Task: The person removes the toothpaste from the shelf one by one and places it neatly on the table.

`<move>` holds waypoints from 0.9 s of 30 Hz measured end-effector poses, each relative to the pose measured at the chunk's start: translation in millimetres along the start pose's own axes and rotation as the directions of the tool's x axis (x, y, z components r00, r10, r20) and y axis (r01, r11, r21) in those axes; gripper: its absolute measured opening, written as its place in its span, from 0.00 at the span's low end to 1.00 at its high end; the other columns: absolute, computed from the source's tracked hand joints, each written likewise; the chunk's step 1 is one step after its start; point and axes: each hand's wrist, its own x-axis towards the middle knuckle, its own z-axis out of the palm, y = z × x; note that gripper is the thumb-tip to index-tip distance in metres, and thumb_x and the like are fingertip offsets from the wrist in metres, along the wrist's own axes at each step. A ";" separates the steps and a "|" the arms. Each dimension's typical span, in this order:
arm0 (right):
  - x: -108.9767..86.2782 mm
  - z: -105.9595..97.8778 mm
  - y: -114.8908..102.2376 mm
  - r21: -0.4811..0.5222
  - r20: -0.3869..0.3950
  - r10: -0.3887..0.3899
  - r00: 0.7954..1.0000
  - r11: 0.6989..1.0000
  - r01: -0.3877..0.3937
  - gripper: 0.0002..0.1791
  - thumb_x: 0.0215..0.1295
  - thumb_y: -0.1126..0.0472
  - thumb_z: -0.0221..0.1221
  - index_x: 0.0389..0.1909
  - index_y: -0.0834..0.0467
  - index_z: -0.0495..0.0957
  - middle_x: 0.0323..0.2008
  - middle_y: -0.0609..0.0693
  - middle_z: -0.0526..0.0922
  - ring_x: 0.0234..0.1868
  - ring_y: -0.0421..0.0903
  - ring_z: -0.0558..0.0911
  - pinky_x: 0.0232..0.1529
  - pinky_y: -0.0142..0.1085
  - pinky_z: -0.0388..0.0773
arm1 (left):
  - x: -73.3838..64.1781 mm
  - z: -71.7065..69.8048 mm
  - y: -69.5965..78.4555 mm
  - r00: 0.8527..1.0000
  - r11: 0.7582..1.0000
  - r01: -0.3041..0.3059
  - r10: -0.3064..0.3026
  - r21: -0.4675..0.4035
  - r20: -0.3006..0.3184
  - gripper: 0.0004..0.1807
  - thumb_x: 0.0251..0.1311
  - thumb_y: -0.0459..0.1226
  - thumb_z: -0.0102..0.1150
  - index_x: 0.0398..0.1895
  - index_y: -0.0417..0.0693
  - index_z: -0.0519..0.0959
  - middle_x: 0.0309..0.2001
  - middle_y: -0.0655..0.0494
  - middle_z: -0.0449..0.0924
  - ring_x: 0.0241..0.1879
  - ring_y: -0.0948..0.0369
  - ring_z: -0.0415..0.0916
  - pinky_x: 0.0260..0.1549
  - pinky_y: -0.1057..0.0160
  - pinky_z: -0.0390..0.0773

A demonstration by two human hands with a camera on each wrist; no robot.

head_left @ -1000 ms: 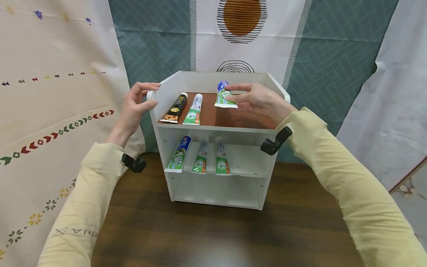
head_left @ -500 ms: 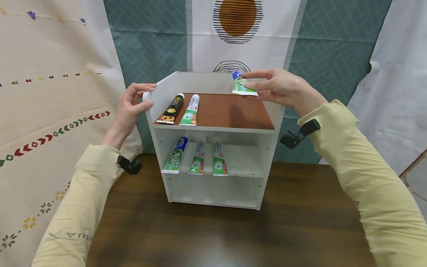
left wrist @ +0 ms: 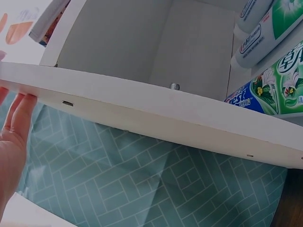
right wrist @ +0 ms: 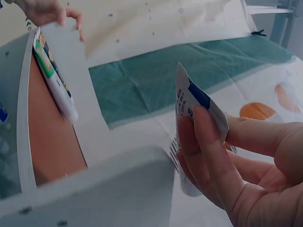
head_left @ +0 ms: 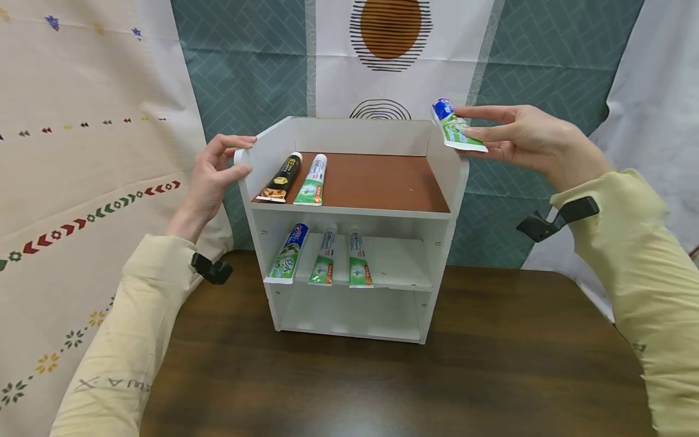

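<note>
Between thumb and fingers, my right hand [head_left: 530, 142] pinches a blue-and-green toothpaste tube [head_left: 457, 128], held above the top right edge of a small white shelf unit [head_left: 349, 213]. In the right wrist view the tube [right wrist: 196, 101] shows its flat crimped end upward. My left hand [head_left: 210, 176] grips the upper edge of the unit's left side panel. On the brown top surface lie a black toothpaste tube [head_left: 281, 178] and a white-and-green one [head_left: 312, 180]. The middle shelf carries a blue-and-green tube [head_left: 287, 254] and two white-and-green tubes [head_left: 324, 256], side by side.
The unit stands on a dark wooden table [head_left: 349, 388]. Behind it hangs a teal and white patterned cloth [head_left: 251, 67]; a cream cloth [head_left: 98, 152] hangs at the left. Raised side and back panels border the brown top.
My right hand has carried the toothpaste tube rightward and slightly up, from over the brown top to the unit's right edge. The left hand stays on the side panel.
</note>
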 end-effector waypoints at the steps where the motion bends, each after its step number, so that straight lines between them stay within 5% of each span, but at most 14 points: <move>1: -1.8 -5.5 0.2 0.003 -0.014 0.002 1.000 1.000 -0.002 0.22 0.57 0.77 0.53 0.51 0.58 0.77 0.55 0.56 0.63 0.40 0.53 0.78 0.41 0.39 0.74 | 0.1 0.0 -0.2 1.000 1.000 0.001 -0.001 -0.002 -0.001 0.16 0.48 0.20 0.55 0.42 0.38 0.76 0.53 0.44 0.69 0.51 0.49 0.62 0.40 0.61 0.70; 13: -19.6 -65.0 17.5 -0.094 -0.079 0.008 0.997 0.995 -0.015 0.22 0.60 0.75 0.51 0.50 0.51 0.78 0.48 0.55 0.69 0.38 0.52 0.78 0.39 0.39 0.75 | 1.0 -0.4 1.3 1.000 1.000 0.023 -0.023 -0.015 -0.008 0.16 0.48 0.20 0.55 0.41 0.39 0.76 0.53 0.44 0.69 0.51 0.51 0.62 0.40 0.61 0.70; 27: -30.9 -123.7 89.4 -0.370 -0.119 0.031 0.992 0.926 -0.073 0.23 0.60 0.72 0.54 0.48 0.41 0.76 0.43 0.57 0.66 0.37 0.49 0.77 0.38 0.42 0.76 | 2.0 1.4 -0.4 0.999 0.999 0.026 -0.027 -0.034 -0.027 0.16 0.47 0.20 0.55 0.41 0.39 0.77 0.52 0.44 0.69 0.52 0.51 0.62 0.40 0.60 0.70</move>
